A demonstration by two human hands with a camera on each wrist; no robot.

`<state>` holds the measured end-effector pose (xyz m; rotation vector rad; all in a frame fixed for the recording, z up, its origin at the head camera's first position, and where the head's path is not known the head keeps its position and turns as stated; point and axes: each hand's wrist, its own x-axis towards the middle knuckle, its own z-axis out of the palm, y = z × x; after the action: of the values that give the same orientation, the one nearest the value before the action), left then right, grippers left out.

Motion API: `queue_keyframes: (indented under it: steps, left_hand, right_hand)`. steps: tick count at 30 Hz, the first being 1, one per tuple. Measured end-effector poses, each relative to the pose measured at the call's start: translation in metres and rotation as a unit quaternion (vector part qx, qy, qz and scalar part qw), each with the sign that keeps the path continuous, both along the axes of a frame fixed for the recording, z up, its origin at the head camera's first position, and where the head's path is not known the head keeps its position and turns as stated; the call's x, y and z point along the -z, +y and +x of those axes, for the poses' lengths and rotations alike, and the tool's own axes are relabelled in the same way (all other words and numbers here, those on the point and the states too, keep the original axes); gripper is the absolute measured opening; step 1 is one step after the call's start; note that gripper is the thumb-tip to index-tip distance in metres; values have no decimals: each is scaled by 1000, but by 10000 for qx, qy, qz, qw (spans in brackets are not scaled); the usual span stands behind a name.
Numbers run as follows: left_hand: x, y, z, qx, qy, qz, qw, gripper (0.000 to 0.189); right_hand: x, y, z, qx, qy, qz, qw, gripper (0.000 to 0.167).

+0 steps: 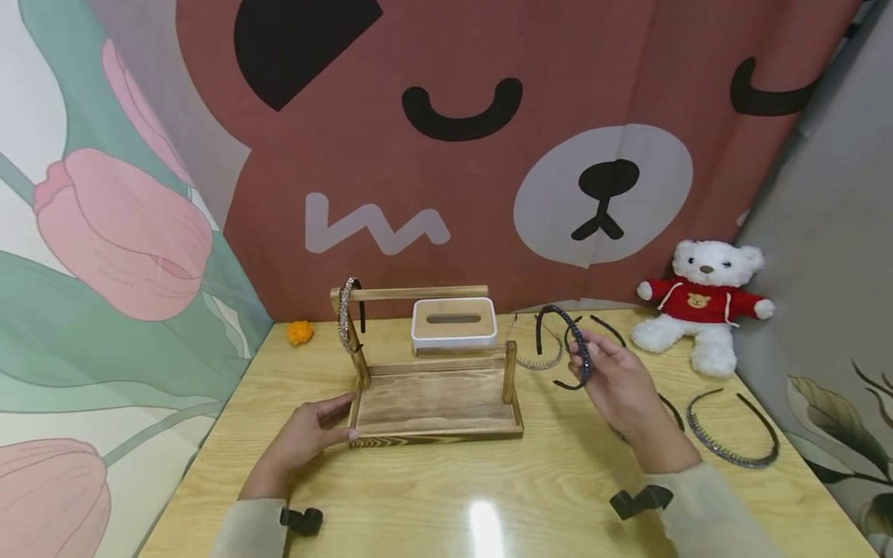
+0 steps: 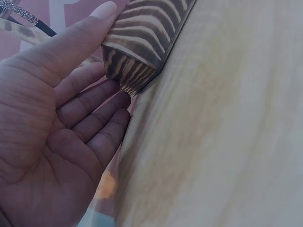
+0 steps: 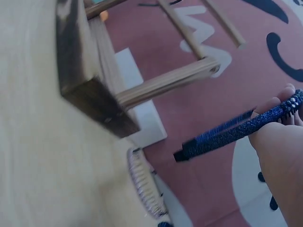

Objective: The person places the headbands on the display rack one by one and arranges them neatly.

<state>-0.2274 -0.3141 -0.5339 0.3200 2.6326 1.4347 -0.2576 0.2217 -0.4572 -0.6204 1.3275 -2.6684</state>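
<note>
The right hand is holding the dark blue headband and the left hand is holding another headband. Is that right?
Not quite: the left hand isn't holding another headband. The left wrist view shows it holding a corner of the wooden stand. The right hand is holding the dark blue headband.

You're at a wood-grain table (image 1: 412, 492) in a homelike, decorated corner; whether home or studio set is unclear. Behind the table hangs a cartoon-bear cloth (image 1: 474, 194), left of it a tulip-print panel (image 1: 125, 236), at its far right a teddy bear (image 1: 703, 306).
</note>
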Motion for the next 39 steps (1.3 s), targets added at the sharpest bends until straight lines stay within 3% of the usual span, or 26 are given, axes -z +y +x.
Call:
queue_keyframes:
  steps: [7,17,24,32,39]
  left_hand:
    - [-3,1,1,41,-75,109,9999,74]
    - [-4,0,1,121,-137,393,9991,74]
    - [0,-1,-1,22,-159,253,9996,74]
    - [0,-2,-2,-44,-297,218,9993,75]
    - [1,-2,-2,-50,-240,235,9994,75]
  right_hand:
    - [-27,-19,-2,356,157,-229,9990,30]
    - [-68,-53,-8,601,-64,-180,9980,22]
    - [-93,-81,-15,778,-263,-271,9963,23]
    - [-94,-125,-20,833,-740,-460,9927,31]
    - [-93,-171,-20,722,-868,-508,9923,28]
